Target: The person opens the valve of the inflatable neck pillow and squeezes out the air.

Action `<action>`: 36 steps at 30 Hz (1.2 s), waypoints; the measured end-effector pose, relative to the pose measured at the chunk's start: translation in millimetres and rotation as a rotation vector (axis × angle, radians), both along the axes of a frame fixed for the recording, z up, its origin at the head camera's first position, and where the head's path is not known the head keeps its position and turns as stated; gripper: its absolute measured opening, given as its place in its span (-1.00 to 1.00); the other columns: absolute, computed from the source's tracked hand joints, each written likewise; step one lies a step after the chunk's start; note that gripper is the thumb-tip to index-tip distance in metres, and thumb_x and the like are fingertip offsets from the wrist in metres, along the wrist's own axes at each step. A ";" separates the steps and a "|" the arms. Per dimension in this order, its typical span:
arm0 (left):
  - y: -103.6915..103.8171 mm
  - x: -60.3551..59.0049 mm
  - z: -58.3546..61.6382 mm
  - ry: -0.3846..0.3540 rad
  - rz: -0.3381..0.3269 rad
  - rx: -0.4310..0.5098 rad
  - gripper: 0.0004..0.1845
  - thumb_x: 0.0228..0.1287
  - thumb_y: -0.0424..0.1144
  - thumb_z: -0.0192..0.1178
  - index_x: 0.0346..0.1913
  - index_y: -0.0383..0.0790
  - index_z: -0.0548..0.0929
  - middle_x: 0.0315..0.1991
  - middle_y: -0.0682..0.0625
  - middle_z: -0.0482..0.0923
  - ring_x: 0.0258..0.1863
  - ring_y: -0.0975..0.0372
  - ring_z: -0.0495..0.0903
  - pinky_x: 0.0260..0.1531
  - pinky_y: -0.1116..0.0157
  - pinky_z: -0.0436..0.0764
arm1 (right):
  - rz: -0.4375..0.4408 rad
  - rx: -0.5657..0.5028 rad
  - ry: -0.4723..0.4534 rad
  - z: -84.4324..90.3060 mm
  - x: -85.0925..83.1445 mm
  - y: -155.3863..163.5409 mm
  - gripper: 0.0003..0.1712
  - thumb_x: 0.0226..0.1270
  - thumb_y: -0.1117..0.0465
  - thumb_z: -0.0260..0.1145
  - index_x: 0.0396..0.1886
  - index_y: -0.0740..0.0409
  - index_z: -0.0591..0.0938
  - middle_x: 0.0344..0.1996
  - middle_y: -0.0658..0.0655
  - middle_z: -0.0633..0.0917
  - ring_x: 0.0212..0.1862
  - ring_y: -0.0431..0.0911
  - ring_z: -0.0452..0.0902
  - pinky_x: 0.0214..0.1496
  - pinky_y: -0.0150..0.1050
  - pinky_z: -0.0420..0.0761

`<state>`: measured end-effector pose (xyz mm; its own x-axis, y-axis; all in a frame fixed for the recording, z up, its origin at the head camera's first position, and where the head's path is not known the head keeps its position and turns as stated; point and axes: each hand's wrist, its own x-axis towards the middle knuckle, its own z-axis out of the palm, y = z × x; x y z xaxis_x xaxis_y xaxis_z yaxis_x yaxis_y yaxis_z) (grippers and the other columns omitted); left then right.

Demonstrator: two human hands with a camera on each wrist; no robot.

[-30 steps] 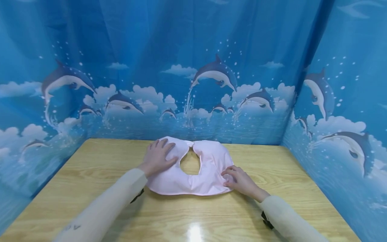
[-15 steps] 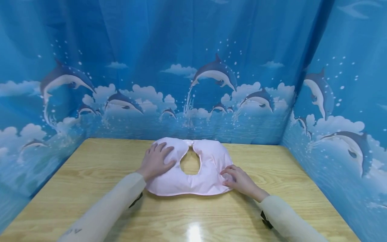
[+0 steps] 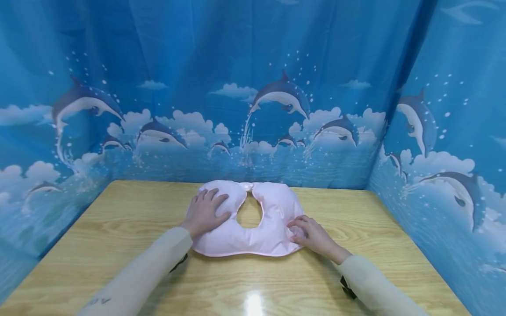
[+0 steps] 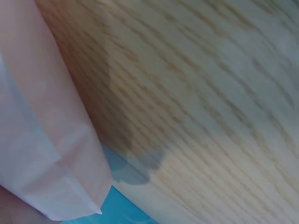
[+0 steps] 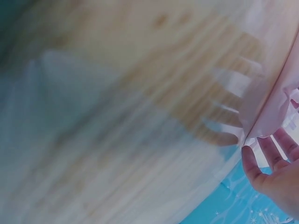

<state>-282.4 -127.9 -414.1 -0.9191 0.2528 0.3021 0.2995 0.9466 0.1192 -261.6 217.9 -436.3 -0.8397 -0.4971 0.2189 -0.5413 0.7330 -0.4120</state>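
Observation:
A pale pink U-shaped neck pillow (image 3: 249,241) lies on the table, its two lobes joined at the far side around a central gap. My left hand (image 3: 206,213) rests on the left lobe with fingers spread and pointing away. At the right lobe my right hand (image 3: 316,237) has its thumb and fingertips bent toward each other on the cover. In the right wrist view, the fingers of the right hand (image 5: 275,163) reach the edge of the pillow (image 5: 268,112), with a clear piece showing between them. The left wrist view shows the pillow's side (image 4: 51,116).
The wood-grain table (image 3: 245,281) extends on all sides of the pillow. A blue curtain (image 3: 221,66) printed with dolphins stands behind the table and along both sides. Dark wrist straps (image 3: 348,287) show under the sleeves.
The left hand has shifted slightly on the left lobe. The pillow's right lobe looks smoother, with fewer creases near the right hand. The right hand has stayed almost in place.

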 end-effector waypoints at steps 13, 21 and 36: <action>0.6 -2.9 -6.9 -0.010 0.001 -0.023 -0.39 0.11 0.29 0.01 0.20 0.13 0.43 0.25 -0.15 0.31 0.24 -0.17 0.23 0.16 -0.19 0.22 | -0.025 -0.013 -0.036 0.8 1.5 -2.2 -0.67 0.11 0.16 0.34 -0.08 -0.03 0.60 -0.04 0.07 0.52 -0.01 0.03 0.42 0.05 0.05 0.44; 2.0 -4.5 -9.6 -0.054 0.010 -0.029 -0.39 0.12 0.31 -0.01 0.21 0.15 0.41 0.28 -0.13 0.28 0.26 -0.14 0.21 0.18 -0.19 0.20 | -0.024 -0.009 -0.043 -0.1 0.6 -2.0 -0.64 0.09 0.12 0.36 -0.07 -0.05 0.59 -0.03 0.06 0.51 0.00 0.02 0.41 0.05 0.04 0.43; 2.6 -5.1 -14.7 -0.038 -0.008 -0.023 -0.42 0.13 0.28 0.01 0.18 0.13 0.44 0.26 -0.13 0.30 0.22 -0.10 0.28 0.14 -0.17 0.25 | -0.015 0.010 -0.041 -0.8 -0.9 -0.5 -0.63 0.08 0.09 0.37 -0.06 -0.07 0.59 -0.04 0.05 0.51 -0.03 -0.01 0.42 -0.02 -0.02 0.46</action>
<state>-287.5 -125.3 -428.8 -0.9277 0.2669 0.2609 0.3031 0.9467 0.1091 -262.5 217.5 -437.2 -0.8550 -0.4866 0.1796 -0.5134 0.7448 -0.4262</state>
